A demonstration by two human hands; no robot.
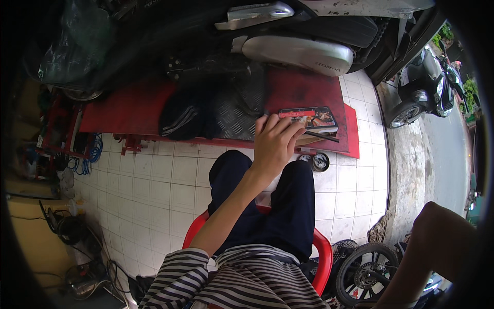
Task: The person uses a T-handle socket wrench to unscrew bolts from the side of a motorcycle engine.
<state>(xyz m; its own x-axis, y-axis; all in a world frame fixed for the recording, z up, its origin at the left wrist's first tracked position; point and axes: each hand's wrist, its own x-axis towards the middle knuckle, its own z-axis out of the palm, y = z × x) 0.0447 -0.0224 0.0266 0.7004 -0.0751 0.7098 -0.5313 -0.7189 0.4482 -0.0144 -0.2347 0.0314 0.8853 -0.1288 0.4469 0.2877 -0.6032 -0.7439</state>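
My left hand (278, 138) reaches over the near edge of a red work platform, palm down. Its fingers are bent, and a slim dark rod (323, 136) sticks out to the right from beside the thumb. The fingertips come up against a flat box (320, 116) with a dark and red printed lid. Under the rod lies something brown, partly covered by the box. My right hand does not show. A bare bent limb (426, 229) stands in shadow at the lower right; whose it is I cannot tell.
A motorcycle with a silver exhaust cover (298, 52) stands on the red platform (303, 85). Dark cloth (181, 117) lies left of my hand. Two small round dishes (320, 162) sit on the tiled floor. Near my red chair (323, 260) is a wheel (366, 275). Outside, a scooter (424, 87) is parked.
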